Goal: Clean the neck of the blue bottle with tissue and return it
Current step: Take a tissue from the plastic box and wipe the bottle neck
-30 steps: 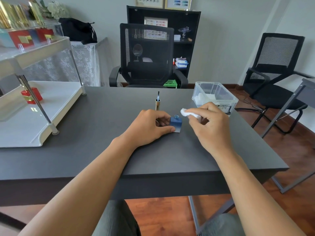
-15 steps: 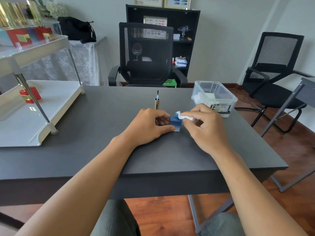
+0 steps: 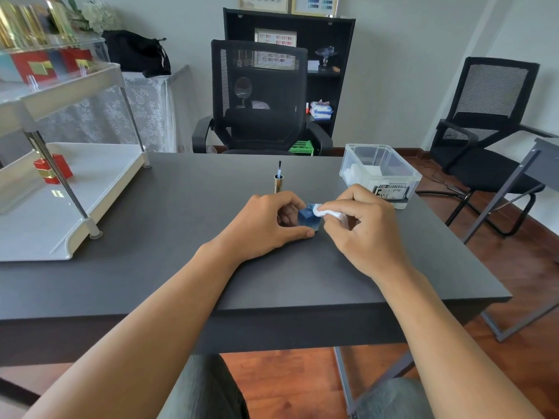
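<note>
A small square blue bottle (image 3: 308, 219) stands uncapped on the dark grey table (image 3: 187, 231). My left hand (image 3: 266, 225) wraps around its left side, thumb along the bottle's base, holding it steady. My right hand (image 3: 363, 225) pinches a rolled white tissue (image 3: 325, 212), and the tissue's tip touches the bottle's neck from the right. The bottle's cap with its brush (image 3: 278, 180) stands upright just behind my left hand.
A clear plastic box (image 3: 381, 173) holding white tissues sits at the table's back right. A white two-tier rack (image 3: 60, 195) with red boxes occupies the left side. Black office chairs stand beyond the table and to the right.
My right hand has carried the tissue leftward and down from above the bottle's right until it touches the neck. My left hand has stayed on the bottle.
</note>
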